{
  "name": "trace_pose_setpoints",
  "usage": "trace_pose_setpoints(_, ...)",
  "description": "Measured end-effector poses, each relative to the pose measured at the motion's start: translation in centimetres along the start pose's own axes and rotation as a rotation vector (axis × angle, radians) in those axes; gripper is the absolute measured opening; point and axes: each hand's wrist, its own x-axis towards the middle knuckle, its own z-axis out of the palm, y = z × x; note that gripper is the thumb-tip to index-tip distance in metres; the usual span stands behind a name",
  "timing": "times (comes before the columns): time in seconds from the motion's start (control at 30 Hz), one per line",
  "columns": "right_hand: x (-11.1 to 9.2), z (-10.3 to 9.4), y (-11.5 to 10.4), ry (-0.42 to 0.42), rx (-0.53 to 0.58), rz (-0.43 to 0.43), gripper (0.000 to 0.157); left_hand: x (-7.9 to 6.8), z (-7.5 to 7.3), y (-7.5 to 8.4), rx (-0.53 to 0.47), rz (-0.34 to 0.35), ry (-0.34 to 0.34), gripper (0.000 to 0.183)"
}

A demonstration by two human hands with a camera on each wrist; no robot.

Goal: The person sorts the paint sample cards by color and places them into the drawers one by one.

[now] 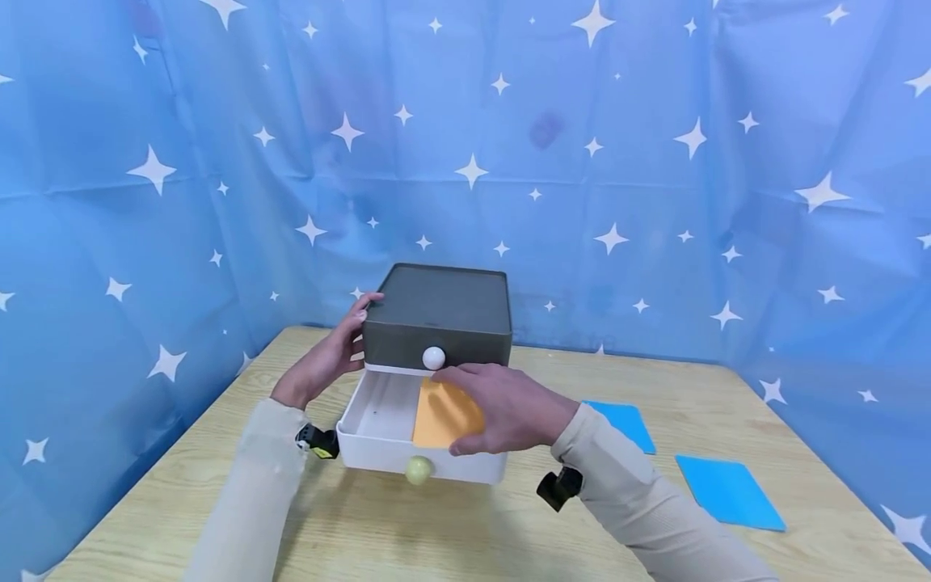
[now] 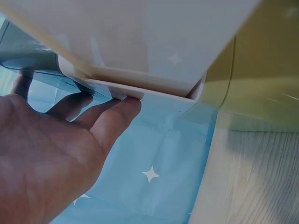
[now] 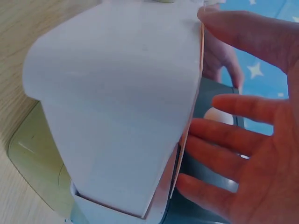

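A small drawer unit point(image 1: 444, 299) with a dark grey upper tier and a white knob point(image 1: 434, 358) stands on the table. Its white lower drawer point(image 1: 374, 444) is pulled out, with a pale green knob point(image 1: 419, 470) in front. An orange card point(image 1: 440, 416) lies across the right part of the drawer's opening. My right hand point(image 1: 505, 408) holds this card, thumb at the near edge and fingers toward the far side. Against the unit's left side rests my left hand point(image 1: 330, 356), fingers fairly straight, touching the wall in the left wrist view.
Two blue cards lie on the wooden table point(image 1: 582, 525) to the right: a nearer blue card point(image 1: 730, 491) and a farther blue card point(image 1: 625, 424), partly behind the right sleeve. A blue star-patterned curtain point(image 1: 582, 202) hangs behind the table and at its sides.
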Motion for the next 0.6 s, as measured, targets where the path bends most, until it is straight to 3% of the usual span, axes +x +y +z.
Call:
trace_pose_setpoints(0.4, -0.6, 0.5, 0.0, 0.069, -0.023, -0.062, 0.067, -0.1, -0.1, 0.2, 0.007, 0.010, -0.010, 0.055)
trace_pose_setpoints(0.5, -0.6, 0.9, -0.3, 0.182, -0.039, -0.147, 0.057, -0.1, -0.2, 0.2, 0.016, 0.010, -0.005, 0.055)
trace_pose_setpoints(0.6, -0.6, 1.6, -0.9, 0.363, -0.092, -0.250, 0.041, -0.1, -0.2, 0.2, 0.013, 0.005, 0.001, 0.054)
